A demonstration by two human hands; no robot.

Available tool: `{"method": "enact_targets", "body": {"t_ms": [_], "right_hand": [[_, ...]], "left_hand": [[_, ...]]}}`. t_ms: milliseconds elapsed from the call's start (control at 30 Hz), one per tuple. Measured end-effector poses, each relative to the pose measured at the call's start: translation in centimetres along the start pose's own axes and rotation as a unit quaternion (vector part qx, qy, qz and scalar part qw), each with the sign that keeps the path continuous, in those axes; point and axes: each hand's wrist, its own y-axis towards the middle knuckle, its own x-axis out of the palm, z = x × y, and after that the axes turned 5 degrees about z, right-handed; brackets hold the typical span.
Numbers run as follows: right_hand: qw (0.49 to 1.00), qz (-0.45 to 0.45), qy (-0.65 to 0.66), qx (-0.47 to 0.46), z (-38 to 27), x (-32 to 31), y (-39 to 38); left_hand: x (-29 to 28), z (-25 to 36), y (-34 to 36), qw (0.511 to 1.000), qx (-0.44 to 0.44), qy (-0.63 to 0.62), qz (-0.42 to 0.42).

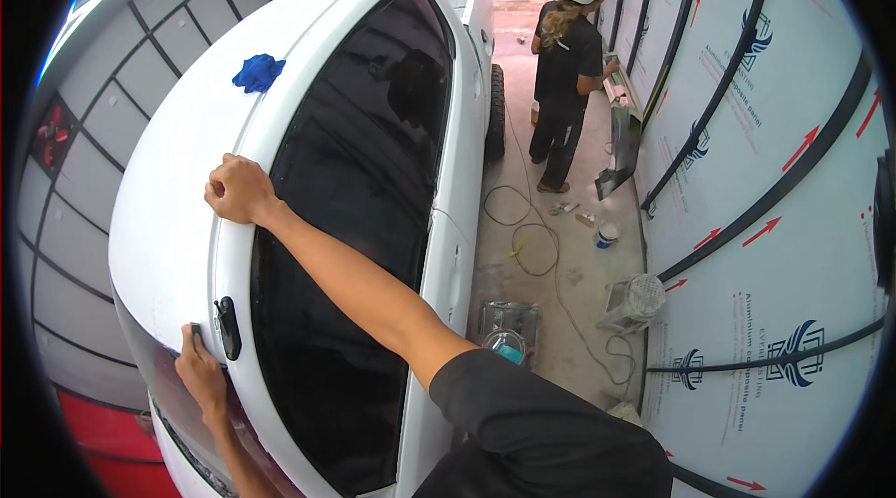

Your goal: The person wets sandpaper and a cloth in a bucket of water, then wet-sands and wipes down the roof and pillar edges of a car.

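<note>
A white vehicle [173, 171] with a dark side window [350, 246] stands before me. My left hand [201, 375] is closed on a small dark block [194, 330] at the roof's near edge, above the windshield. Farther along the roof rail, my right hand [241, 190] rests as a fist with its fingers curled; whatever it may hold is hidden. Its forearm crosses over the side window. Between my hands, a black oblong fitting [228, 328] lies on the roof edge. A crumpled blue cloth [259, 73] lies on the roof beyond my right hand.
To the right, a person [566, 69] in dark clothes stands by a long panel [620, 139]. A hose or cable [558, 283] winds over the floor. A paint can [607, 235], an upturned bucket [635, 302] and a clear container [510, 335] stand near the panelled wall [747, 218].
</note>
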Motion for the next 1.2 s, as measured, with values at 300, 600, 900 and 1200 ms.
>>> {"method": "enact_targets", "body": {"t_ms": [300, 600, 900, 1200], "right_hand": [[1.0, 0.012, -0.004, -0.02, 0.5, -0.1, -0.2], [1.0, -0.013, -0.022, 0.009, 0.3, -0.6, 0.3], [1.0, 0.005, -0.026, -0.002, 0.1, -0.4, -0.4], [0.999, 0.01, -0.041, -0.01, 0.5, -1.0, 0.4]], "left_hand": [[0.2, -0.1, 0.2, 0.999, 0.034, 0.022, -0.005], [1.0, 1.5, -0.3, 0.993, 0.085, -0.001, 0.083], [0.1, 1.2, -0.3, 0.996, -0.018, 0.083, -0.023], [0.5, 0.8, 0.5, 0.997, -0.011, 0.071, 0.002]]}}
